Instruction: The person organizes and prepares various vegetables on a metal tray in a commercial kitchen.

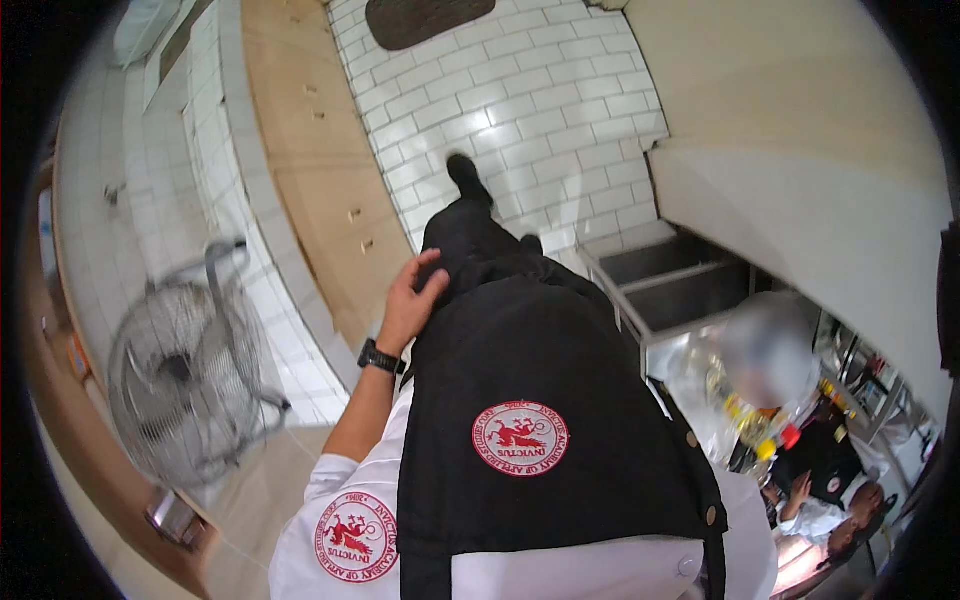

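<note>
My left hand (414, 300) hangs beside the left side of my black apron (540, 375), its fingers apart and nothing between them. A black wristwatch (381, 358) is strapped on that wrist. The apron and my white jacket (352, 517) each bear a round red emblem. My right hand is out of view. Below me, a black shoe (466, 174) stands on the white tiled floor (495, 112).
A metal fan (187, 375) stands on the left, beyond a tiled ledge (251, 150) with wooden cabinet fronts (322, 150). A dark floor mat (427, 16) lies ahead. To the right are a metal shelf frame (637, 289), bottles (765, 435) and another person (821, 487).
</note>
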